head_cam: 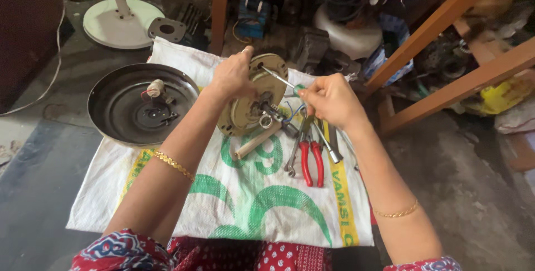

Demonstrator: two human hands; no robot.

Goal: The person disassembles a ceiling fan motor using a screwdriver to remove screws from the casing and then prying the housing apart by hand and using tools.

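Observation:
My left hand (233, 76) grips the upper rim of a round tan metal motor plate (241, 112), holding it tilted up on edge above a white woven sack (239, 204). My right hand (330, 99) is closed on the green handle of a screwdriver (278, 78), whose shaft points left with its tip against the plate's face. A dark shaft with wires sticks out of the plate's middle.
A dark round metal pan-like cover (120, 109) with a small capacitor lies at left. Red-handled pliers (312, 162), spanners, and a wooden handle (257, 140) lie on the sack. A white fan base (120, 23) stands behind. Wooden frame legs (446, 90) and clutter fill the right.

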